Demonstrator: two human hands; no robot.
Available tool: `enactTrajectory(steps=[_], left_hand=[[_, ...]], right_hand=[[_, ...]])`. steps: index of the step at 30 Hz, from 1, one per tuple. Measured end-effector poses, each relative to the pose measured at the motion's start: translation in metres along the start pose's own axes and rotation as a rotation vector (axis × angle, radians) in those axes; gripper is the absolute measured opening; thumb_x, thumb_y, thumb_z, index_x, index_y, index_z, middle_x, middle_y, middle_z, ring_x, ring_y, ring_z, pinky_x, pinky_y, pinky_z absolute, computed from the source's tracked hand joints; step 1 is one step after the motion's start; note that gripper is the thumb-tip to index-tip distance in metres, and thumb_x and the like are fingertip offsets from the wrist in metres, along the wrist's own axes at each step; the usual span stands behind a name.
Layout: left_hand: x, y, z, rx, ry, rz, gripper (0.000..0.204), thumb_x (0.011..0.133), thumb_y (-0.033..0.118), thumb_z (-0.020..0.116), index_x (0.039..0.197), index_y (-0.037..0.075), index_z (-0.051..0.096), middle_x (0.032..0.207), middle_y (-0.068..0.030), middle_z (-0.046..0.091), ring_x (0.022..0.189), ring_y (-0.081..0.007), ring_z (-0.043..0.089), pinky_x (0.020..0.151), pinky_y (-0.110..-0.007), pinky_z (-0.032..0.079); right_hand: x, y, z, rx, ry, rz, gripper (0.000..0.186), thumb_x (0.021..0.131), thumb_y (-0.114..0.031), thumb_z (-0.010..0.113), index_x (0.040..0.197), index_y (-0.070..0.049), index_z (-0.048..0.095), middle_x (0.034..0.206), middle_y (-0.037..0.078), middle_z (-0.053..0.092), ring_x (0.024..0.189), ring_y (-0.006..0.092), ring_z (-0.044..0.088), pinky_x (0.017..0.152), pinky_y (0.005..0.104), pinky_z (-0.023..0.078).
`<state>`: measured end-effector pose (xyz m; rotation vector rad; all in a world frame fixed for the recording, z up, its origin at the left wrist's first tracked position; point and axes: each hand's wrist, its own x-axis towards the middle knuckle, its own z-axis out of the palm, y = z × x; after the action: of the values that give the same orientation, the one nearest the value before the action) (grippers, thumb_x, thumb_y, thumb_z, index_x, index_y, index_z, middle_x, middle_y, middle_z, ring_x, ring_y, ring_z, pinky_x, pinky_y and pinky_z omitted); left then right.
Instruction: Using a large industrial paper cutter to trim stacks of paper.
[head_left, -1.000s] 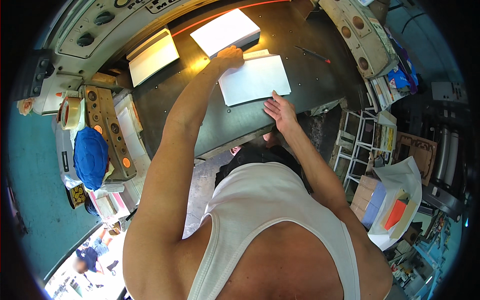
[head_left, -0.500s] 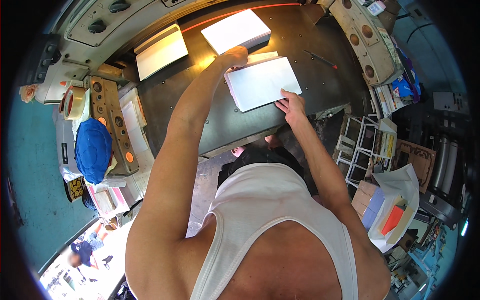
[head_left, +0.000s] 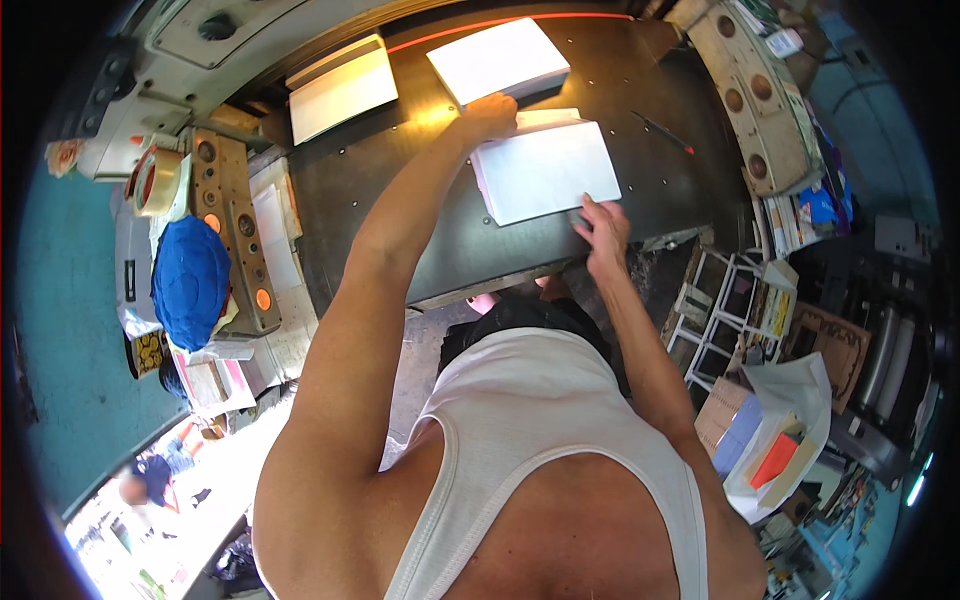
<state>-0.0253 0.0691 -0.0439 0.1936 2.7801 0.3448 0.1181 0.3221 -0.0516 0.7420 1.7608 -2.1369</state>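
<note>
A stack of white paper sheets (head_left: 550, 175) lies slightly askew near the front of the dark metal table (head_left: 370, 215). A cream-coloured strip shows along its far edge. Over the stack's far left corner, my left hand (head_left: 490, 117) is closed with its fingers curled down; what they grip is hidden. My right hand (head_left: 606, 238) is at the near right edge of the stack, thumb close to the edge and fingers apart. Just beyond my left hand sits a thicker stack of white paper (head_left: 500, 60).
A flatter pile of sheets (head_left: 345, 95) lies at the far left of the table. A dark pen with a red end (head_left: 662, 132) rests at the right. Control panels (head_left: 235, 230) flank the table, with a blue cloth bundle (head_left: 190, 285) and tape roll (head_left: 158, 182) at left.
My right hand has loosened from the stack and drawn back toward me, its thumb sliding to the edge. My left hand stays at the far left corner. The whole view has shifted slightly.
</note>
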Motion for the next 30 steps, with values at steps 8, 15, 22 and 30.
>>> enactTrajectory(steps=[8, 15, 22, 30], left_hand=[[-0.079, -0.048, 0.035, -0.42, 0.483, -0.306, 0.037, 0.083, 0.027, 0.067, 0.112, 0.004, 0.068, 0.104, -0.0128, 0.07, 0.1, -0.0301, 0.067, 0.087, -0.043, 0.053], [-0.058, -0.05, 0.055, -0.591, 0.642, -0.508, 0.028, 0.076, 0.032, 0.076, 0.095, 0.011, 0.073, 0.096, -0.0099, 0.066, 0.103, -0.0292, 0.061, 0.089, -0.042, 0.05], [-0.042, -0.05, 0.037, -0.654, 0.396, -0.71, 0.037, 0.067, 0.04, 0.086, 0.088, 0.015, 0.069, 0.096, -0.0057, 0.071, 0.097, -0.0261, 0.067, 0.084, -0.041, 0.051], [-0.042, -0.051, 0.035, -0.626, 0.355, -0.693, 0.037, 0.069, 0.042, 0.085, 0.088, 0.015, 0.067, 0.092, -0.0053, 0.071, 0.097, -0.0264, 0.067, 0.082, -0.042, 0.05]], right_hand=[[-0.013, -0.112, 0.008, -1.316, 0.214, -0.307, 0.047, 0.079, -0.03, 0.077, 0.113, -0.002, 0.061, 0.114, 0.016, 0.064, 0.103, 0.0356, 0.063, 0.091, 0.0467, 0.051], [0.074, -0.108, 0.093, -1.366, -0.497, -1.057, 0.026, 0.091, -0.011, 0.059, 0.115, -0.007, 0.068, 0.119, 0.009, 0.064, 0.113, 0.0301, 0.058, 0.096, 0.042, 0.049], [0.134, -0.051, 0.159, -1.598, -0.827, -1.098, 0.04, 0.087, -0.006, 0.053, 0.125, -0.006, 0.063, 0.125, 0.009, 0.063, 0.117, 0.0303, 0.056, 0.098, 0.0418, 0.048], [0.138, -0.045, 0.175, -1.536, -0.766, -1.167, 0.038, 0.089, -0.009, 0.053, 0.126, 0.0, 0.061, 0.131, 0.017, 0.058, 0.124, 0.0318, 0.053, 0.104, 0.0421, 0.045]])
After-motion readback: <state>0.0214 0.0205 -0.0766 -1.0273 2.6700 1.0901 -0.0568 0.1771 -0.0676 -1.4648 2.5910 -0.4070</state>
